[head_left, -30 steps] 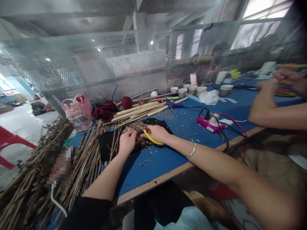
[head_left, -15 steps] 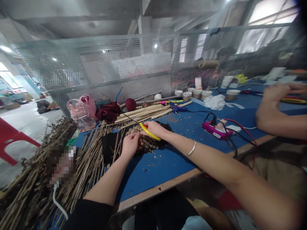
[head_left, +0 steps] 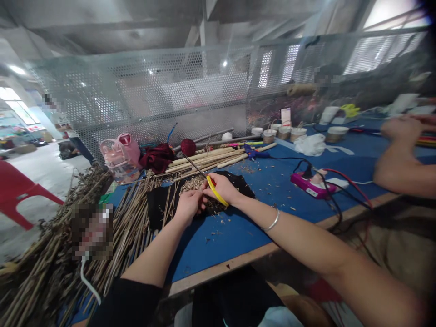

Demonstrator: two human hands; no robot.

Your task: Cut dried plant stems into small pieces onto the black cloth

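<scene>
Snipping over the cloth (head_left: pixel 160 209), right hand (head_left: pixel 223 187) grips the scissors (head_left: pixel 215 191), left hand (head_left: pixel 187 209) curls shut, contents unclear, so best cut well away from it.

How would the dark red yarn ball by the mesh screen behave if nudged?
The dark red yarn ball is round, so it would probably roll; the pale straight sticks lying before it would likely stop it. As wound thread, it is probably light and soft.
</scene>
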